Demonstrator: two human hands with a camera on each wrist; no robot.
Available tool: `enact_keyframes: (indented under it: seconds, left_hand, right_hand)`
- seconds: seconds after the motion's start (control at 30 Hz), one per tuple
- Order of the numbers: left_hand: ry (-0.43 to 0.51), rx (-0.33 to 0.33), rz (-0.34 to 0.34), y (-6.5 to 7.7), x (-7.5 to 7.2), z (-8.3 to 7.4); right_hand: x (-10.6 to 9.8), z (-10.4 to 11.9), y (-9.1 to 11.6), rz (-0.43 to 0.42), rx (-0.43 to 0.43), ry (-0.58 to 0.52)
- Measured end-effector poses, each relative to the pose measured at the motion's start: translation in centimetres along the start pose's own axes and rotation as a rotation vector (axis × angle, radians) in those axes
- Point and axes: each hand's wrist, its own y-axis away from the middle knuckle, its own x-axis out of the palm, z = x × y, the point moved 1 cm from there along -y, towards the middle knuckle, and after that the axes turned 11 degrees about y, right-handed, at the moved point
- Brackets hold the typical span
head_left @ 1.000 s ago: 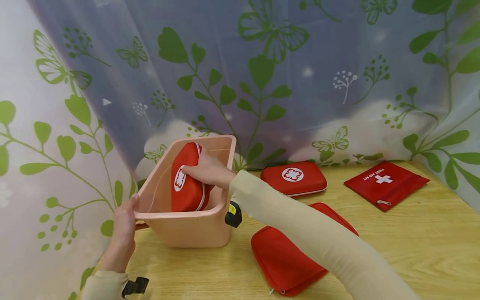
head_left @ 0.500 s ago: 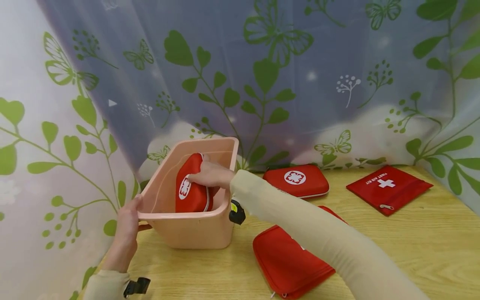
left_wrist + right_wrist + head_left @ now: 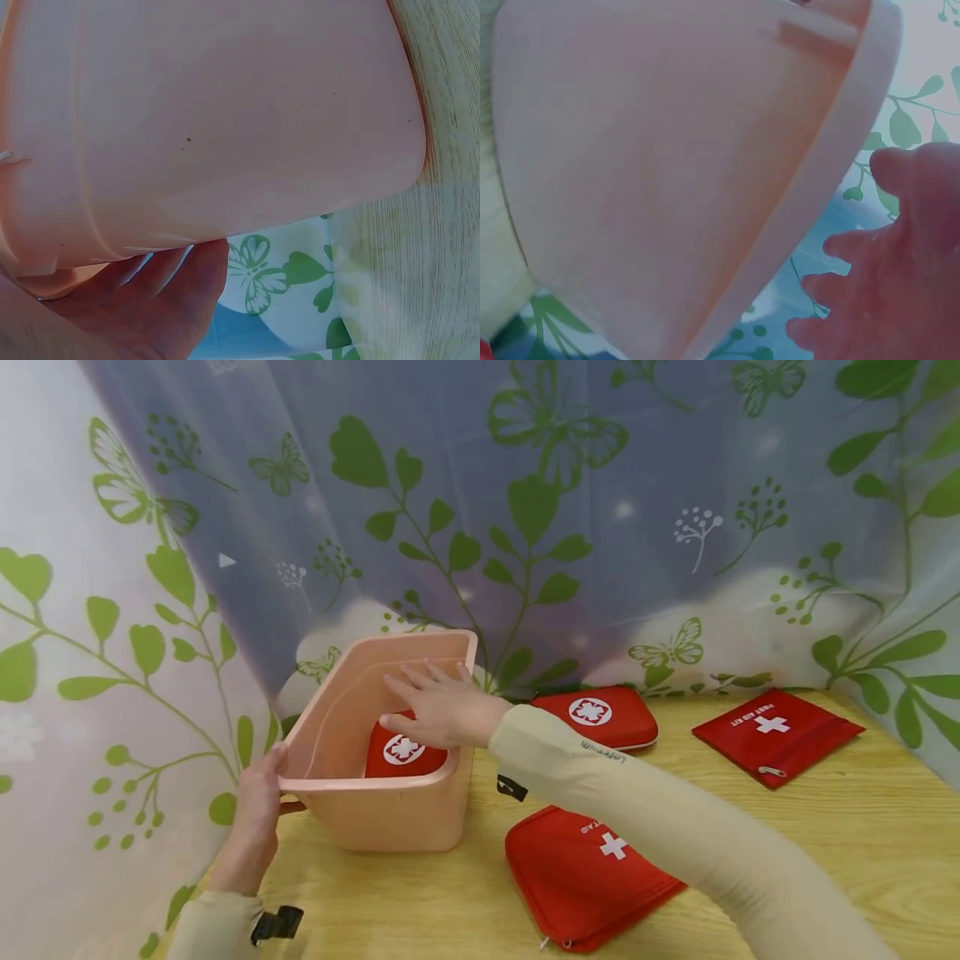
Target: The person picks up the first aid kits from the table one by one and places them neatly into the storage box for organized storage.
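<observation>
A pink plastic bin [image 3: 390, 814] stands at the left of the table, its mouth tilted toward me. Inside it lies a red first aid case [image 3: 397, 752] with a white round emblem, partly hidden by the bin's front rim. My left hand [image 3: 257, 814] grips the bin's left rim, thumb on top; in the left wrist view its fingers [image 3: 191, 289] lie along the outer wall. Over the bin's right side hovers my right hand [image 3: 450, 710], fingers spread and holding nothing. The right wrist view shows that hand [image 3: 900, 255] beyond the rim, apart from the bin wall.
Right of the bin, a red hard case [image 3: 615, 710] sits by the curtain [image 3: 570, 610]. A flat red first aid pouch [image 3: 780, 735] lies at the back right. Nearer me, under my right forearm, is another red first aid bag [image 3: 577, 877] on the wooden table [image 3: 855, 843].
The red first aid case went down into the bin and my right hand let go of it. That hand then rose and moved right with fingers spread. My left hand stays on the rim.
</observation>
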Motion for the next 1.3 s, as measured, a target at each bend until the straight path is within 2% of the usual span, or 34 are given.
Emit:
enact_keyframes:
  seconds: [0.2,0.37,0.6,0.87,1.3]
  left_hand:
    - [-0.009,-0.004,0.002,-0.2,0.2,-0.2]
    - [-0.007,-0.006,0.006,-0.2,0.1,-0.2]
    - [0.025,-0.008,0.002,-0.2,0.2,0.1]
    - [0.028,-0.006,-0.003,0.1,0.1,0.3]
    - [0.027,-0.003,-0.006,-0.1,0.1,0.2]
  right_hand:
    - [0.1,-0.6,1.4,-0.037,-0.014,0.048]
    - [0.6,-1.4,2.2,-0.066,0.003,0.030]
    - [1.0,-3.0,3.0,-0.062,0.062,0.019]
    - [1.3,-4.3,4.5,-0.064,0.077,-0.045]
    - [1.7,-7.4,6.9,-0.074,0.105,-0.035]
